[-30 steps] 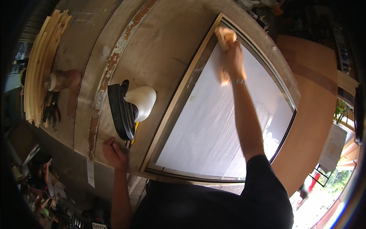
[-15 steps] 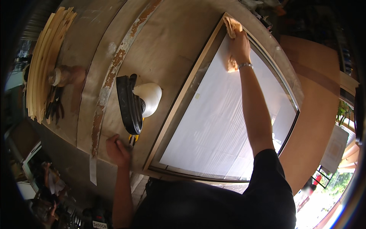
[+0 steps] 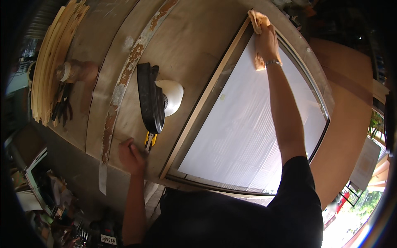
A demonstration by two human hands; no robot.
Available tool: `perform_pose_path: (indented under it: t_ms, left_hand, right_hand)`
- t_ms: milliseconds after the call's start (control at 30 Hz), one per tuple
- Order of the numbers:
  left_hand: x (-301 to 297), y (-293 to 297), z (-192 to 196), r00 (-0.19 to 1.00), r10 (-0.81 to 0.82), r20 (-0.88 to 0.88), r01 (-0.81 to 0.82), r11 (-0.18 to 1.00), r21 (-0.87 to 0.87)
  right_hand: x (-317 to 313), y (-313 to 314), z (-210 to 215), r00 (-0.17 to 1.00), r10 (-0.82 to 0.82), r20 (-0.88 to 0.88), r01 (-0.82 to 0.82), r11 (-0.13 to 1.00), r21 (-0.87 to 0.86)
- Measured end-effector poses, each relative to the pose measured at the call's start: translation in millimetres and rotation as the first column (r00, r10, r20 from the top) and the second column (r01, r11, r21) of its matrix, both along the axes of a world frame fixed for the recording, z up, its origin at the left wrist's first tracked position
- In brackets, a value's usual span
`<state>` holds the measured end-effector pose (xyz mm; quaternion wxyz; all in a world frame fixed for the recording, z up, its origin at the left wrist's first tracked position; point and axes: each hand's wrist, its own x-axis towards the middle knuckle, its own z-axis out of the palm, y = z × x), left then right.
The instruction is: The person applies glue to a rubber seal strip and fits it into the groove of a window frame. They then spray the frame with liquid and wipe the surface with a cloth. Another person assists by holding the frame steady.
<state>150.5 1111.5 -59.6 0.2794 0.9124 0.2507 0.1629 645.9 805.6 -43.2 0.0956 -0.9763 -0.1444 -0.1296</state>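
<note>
My right hand (image 3: 268,43) is closed on an orange-tan cloth (image 3: 259,20) and presses it to the glass at the far corner of a framed pane (image 3: 235,128). Part of the cloth hangs out below the palm, near the metal watch band at my wrist. White sheeting shows under the glass, and a light wooden strip (image 3: 206,97) edges its left side. My left hand (image 3: 132,158) is curled closed at the near edge of the table, with nothing visible in it. Just right of it lies a yellow and black utility knife (image 3: 150,141), partly under a black tool with a white rounded part (image 3: 170,98).
Thin wooden strips (image 3: 53,62) lie piled at the far left, beside a tape roll (image 3: 64,72) and dark-handled pliers (image 3: 63,105). A worn flat metal strip (image 3: 118,97) runs across the table. A brown board (image 3: 347,111) stands right of the pane.
The whole view has shifted slightly. My right hand stays with the cloth at the pane's far corner, and my left hand remains curled near the knife.
</note>
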Motion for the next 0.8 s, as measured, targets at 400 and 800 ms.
perform_pose_path:
  t_ms: [400, 800]
  left_hand:
    - [-2, -1, -1, 1.0, 0.004, -0.013, -0.003, 1.0, 0.01]
    - [-12, -2, -5, 0.999, 0.034, -0.021, -0.032, 0.998, 0.06]
  right_hand:
    - [-37, -24, -13, 0.995, 0.045, 0.091, -0.043, 0.999, -0.03]
    - [-390, 24, 22, 0.784, 0.54, -0.305, -0.53, 0.839, 0.124]
